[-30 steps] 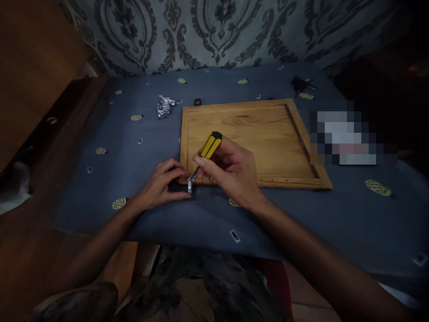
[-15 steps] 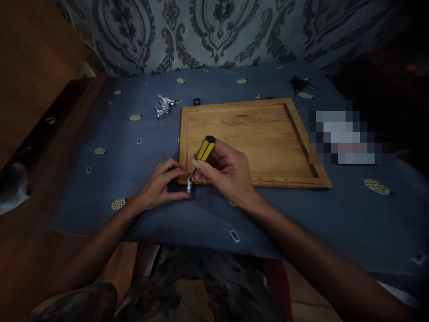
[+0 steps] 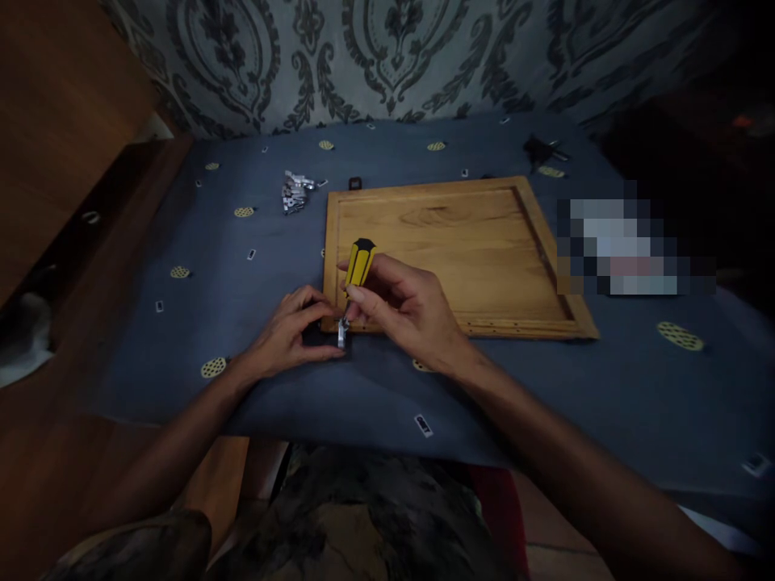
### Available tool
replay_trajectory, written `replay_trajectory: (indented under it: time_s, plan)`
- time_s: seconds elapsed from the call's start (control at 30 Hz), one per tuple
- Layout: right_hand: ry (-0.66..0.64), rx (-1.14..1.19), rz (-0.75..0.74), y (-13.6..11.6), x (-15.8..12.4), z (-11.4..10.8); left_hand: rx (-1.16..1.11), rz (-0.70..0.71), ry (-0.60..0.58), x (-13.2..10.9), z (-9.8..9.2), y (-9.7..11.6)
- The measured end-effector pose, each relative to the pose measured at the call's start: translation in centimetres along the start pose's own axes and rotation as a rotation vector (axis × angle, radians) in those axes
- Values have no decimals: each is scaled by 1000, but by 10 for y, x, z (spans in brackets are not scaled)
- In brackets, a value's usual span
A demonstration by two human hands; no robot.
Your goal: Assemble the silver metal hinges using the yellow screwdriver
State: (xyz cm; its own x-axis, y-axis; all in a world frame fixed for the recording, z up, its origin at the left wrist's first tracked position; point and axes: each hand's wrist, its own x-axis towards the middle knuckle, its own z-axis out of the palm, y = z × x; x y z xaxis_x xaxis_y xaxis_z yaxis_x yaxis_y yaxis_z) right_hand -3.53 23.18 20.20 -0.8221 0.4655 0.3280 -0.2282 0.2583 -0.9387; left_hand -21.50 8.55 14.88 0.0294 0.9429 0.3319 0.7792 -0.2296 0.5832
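Observation:
A yellow-and-black screwdriver (image 3: 360,265) is in the fingers of my right hand (image 3: 415,311), its handle up and its shaft pointing down to a small silver metal hinge (image 3: 342,333). The hinge sits at the near left corner of a framed wooden panel (image 3: 466,250) and juts out past the edge toward me. Beside it, my left hand (image 3: 291,332) has its thumb at the hinge's near end and its fingers by the panel corner, steadying the hinge. The screwdriver's tip and any screw under it are too small to make out.
A pile of silver hinges (image 3: 295,192) lies behind the panel's left corner, near a small black square item (image 3: 355,183). A dark tool (image 3: 542,152) lies at the back right. The patterned blue cloth (image 3: 199,323) covers the table; a blurred-out object (image 3: 617,246) is at right.
The screwdriver handle has tipped to the left and stands more upright, and my right hand has shifted slightly left with it. My left hand and the hinge stay put.

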Motion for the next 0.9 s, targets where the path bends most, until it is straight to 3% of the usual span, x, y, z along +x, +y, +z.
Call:
replay_trajectory:
  time_s: [0.3,0.6,0.9]
  plan:
    - [49,110,46,2,0,5,19,10,-5,0,0,-1]
    - [-33,137,29,1,0,2,5,-53,-53,1,-3,0]
    - [-7,129,15,0,0,4,17,-63,-56,2,-3,3]
